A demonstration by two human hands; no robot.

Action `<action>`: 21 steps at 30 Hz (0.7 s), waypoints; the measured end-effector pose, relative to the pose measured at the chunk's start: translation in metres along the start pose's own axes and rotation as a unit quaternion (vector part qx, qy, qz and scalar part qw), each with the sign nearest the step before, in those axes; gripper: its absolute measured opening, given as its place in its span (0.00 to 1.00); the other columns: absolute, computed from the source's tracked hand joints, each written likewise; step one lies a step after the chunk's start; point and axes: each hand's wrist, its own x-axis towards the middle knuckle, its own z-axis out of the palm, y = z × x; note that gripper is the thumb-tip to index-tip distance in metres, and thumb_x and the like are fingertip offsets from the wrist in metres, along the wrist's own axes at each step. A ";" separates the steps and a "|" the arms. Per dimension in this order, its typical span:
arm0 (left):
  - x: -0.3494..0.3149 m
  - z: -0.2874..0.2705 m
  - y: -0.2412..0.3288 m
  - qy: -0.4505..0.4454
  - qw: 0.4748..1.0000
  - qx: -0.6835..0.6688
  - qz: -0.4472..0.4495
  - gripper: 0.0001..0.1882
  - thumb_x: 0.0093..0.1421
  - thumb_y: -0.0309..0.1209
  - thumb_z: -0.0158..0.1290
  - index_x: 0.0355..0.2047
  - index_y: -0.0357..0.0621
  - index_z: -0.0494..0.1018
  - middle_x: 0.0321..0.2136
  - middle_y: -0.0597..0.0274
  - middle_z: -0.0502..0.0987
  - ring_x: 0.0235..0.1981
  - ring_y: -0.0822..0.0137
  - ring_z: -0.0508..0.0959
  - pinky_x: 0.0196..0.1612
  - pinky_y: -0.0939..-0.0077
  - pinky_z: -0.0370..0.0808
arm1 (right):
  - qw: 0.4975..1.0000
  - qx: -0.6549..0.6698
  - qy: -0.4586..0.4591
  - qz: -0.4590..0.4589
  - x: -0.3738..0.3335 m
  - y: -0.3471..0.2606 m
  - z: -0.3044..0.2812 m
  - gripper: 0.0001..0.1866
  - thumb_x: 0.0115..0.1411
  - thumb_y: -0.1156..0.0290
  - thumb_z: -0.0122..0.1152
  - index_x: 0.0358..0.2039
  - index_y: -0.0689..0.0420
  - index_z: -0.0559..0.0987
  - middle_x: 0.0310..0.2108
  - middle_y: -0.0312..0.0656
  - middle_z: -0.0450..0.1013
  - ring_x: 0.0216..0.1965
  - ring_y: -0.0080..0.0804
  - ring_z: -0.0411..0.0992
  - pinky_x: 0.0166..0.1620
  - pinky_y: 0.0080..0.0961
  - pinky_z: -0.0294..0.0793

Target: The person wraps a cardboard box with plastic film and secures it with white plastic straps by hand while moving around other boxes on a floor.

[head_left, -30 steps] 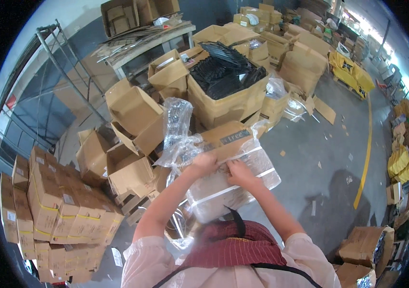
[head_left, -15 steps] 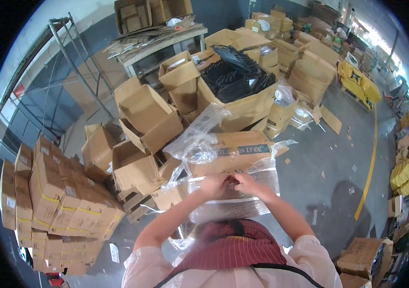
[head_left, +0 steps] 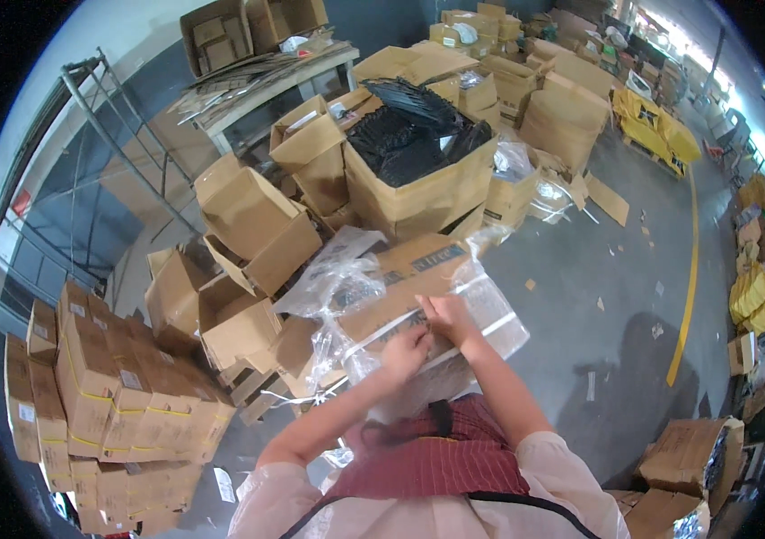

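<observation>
1. The wrapped carton [head_left: 372, 322] sits straight in front of the person, near the middle of the view and turned at a slant. Its brown top and plastic-covered right end show; the dark red striped cloth [head_left: 441, 458] on the person's body cuts across its near side. What bears it is hidden.

2. The left hand [head_left: 407, 352] is at the near part of the carton's top, fingers curled inward. The right hand [head_left: 448, 317] is just beyond it and to its right, fingers bent down toward the top. Whether either one pinches film or strap cannot be told.

3. Clear plastic [head_left: 333, 277] bunches loosely over the carton's left edge, and a white strap [head_left: 501, 323] crosses its right end.

4. Room on the left is tight: open cartons [head_left: 252, 225] lean together near the plastic, and a stack of closed cartons [head_left: 131, 382] with yellow bands fills the lower left.

5. Beyond the far edge, a large open carton [head_left: 414, 207] heaped with black pieces [head_left: 409, 144] stands close. Farther back, flattened cardboard [head_left: 252, 72] overhangs the counter [head_left: 284, 90].

6. The widest room lies to the right, where grey floor [head_left: 580, 287] with scattered scraps stretches from the carton's right end to a curved yellow line [head_left: 690, 269].
</observation>
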 end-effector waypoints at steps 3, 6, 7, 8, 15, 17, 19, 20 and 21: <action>-0.006 -0.007 0.007 0.060 0.996 -0.005 0.065 0.10 0.60 0.34 0.49 0.32 0.40 0.74 0.21 0.55 0.76 0.22 0.62 0.78 0.28 0.68 0.73 | 0.999 0.035 0.004 0.031 0.019 0.016 0.015 0.19 0.62 0.59 0.52 0.21 0.58 0.77 0.21 0.52 0.72 0.24 0.53 0.72 0.27 0.42 0.69; -0.016 -0.015 0.006 0.074 0.994 -0.026 0.079 0.09 0.60 0.32 0.50 0.32 0.39 0.74 0.20 0.59 0.75 0.22 0.66 0.76 0.27 0.71 0.72 | 0.997 -0.039 -0.029 0.052 0.031 0.035 0.041 0.20 0.62 0.57 0.53 0.19 0.57 0.77 0.20 0.52 0.72 0.23 0.53 0.72 0.26 0.42 0.69; -0.022 -0.020 0.007 0.078 0.993 -0.050 0.079 0.08 0.59 0.31 0.51 0.32 0.38 0.74 0.19 0.61 0.75 0.21 0.69 0.76 0.27 0.72 0.72 | 0.998 -0.034 -0.034 0.048 0.034 0.034 0.047 0.20 0.62 0.57 0.53 0.19 0.57 0.77 0.20 0.52 0.72 0.23 0.53 0.72 0.26 0.42 0.69; -0.027 -0.024 0.009 0.085 0.992 -0.049 0.073 0.08 0.59 0.31 0.51 0.32 0.38 0.74 0.19 0.61 0.75 0.21 0.69 0.76 0.27 0.72 0.72 | 0.998 -0.032 -0.033 0.047 0.038 0.032 0.054 0.21 0.62 0.56 0.52 0.19 0.57 0.77 0.19 0.52 0.72 0.23 0.53 0.72 0.26 0.42 0.69; -0.104 -0.070 0.068 -0.035 0.986 -0.091 0.137 0.10 0.62 0.31 0.49 0.29 0.37 0.74 0.24 0.54 0.75 0.27 0.60 0.76 0.34 0.67 0.71 | 0.971 -0.173 -0.050 0.157 0.087 0.108 0.024 0.16 0.58 0.58 0.52 0.21 0.53 0.80 0.19 0.50 0.74 0.26 0.50 0.75 0.32 0.42 0.74; -0.093 -0.079 0.056 -0.005 0.987 -0.161 0.016 0.09 0.62 0.30 0.49 0.30 0.37 0.75 0.22 0.58 0.73 0.27 0.69 0.72 0.35 0.74 0.70 | 0.982 -0.164 -0.041 0.082 0.101 0.099 0.009 0.17 0.59 0.56 0.52 0.22 0.53 0.80 0.20 0.49 0.74 0.26 0.49 0.75 0.32 0.41 0.75; -0.076 -0.079 0.047 0.071 0.984 -0.161 0.014 0.10 0.61 0.32 0.50 0.31 0.39 0.76 0.20 0.58 0.74 0.23 0.69 0.72 0.30 0.74 0.70 | 0.994 -0.108 -0.020 0.013 0.098 0.098 0.017 0.25 0.60 0.48 0.53 0.19 0.56 0.79 0.17 0.50 0.72 0.21 0.48 0.72 0.28 0.39 0.71; -0.069 -0.083 0.041 0.098 0.986 -0.138 -0.001 0.10 0.60 0.33 0.50 0.31 0.39 0.76 0.19 0.57 0.75 0.22 0.68 0.73 0.29 0.73 0.71 | 0.994 -0.044 -0.046 0.090 0.099 0.070 0.019 0.30 0.60 0.43 0.52 0.17 0.59 0.78 0.14 0.50 0.70 0.18 0.48 0.68 0.25 0.38 0.67; -0.058 -0.080 0.036 0.093 0.990 -0.110 0.003 0.11 0.60 0.34 0.50 0.31 0.39 0.76 0.20 0.55 0.76 0.21 0.64 0.75 0.28 0.70 0.71 | 0.992 0.006 -0.048 0.120 0.095 0.064 0.017 0.31 0.60 0.42 0.52 0.17 0.60 0.77 0.14 0.50 0.69 0.17 0.48 0.66 0.24 0.37 0.66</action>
